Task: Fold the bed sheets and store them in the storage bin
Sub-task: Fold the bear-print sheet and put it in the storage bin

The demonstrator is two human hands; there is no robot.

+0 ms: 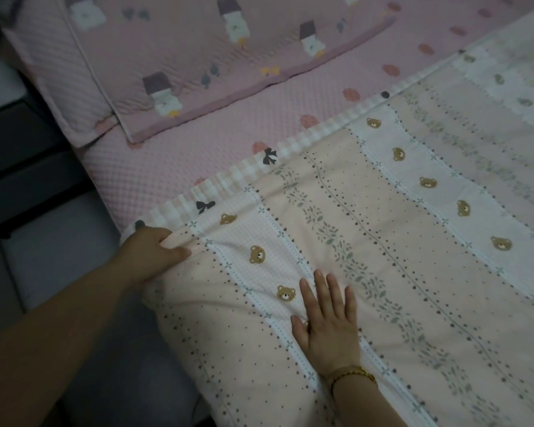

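A pale pink and white bed sheet (383, 229), printed with small bear heads, leaf vines and dots, lies spread across the bed, folded over along its left side. My left hand (154, 251) grips the sheet's near-left corner, fingers curled round the folded edge. My right hand (327, 318) lies flat on the sheet with fingers straight, pressing the fabric down a little to the right of the left hand. A gold bracelet sits on the right wrist. No storage bin is in view.
Under the sheet is a pink quilted mattress cover (173, 161) with red dots. A pink pillow (198, 57) with cartoon figures lies at the head of the bed. Dark furniture (19, 155) and grey floor (43, 272) are to the left of the bed.
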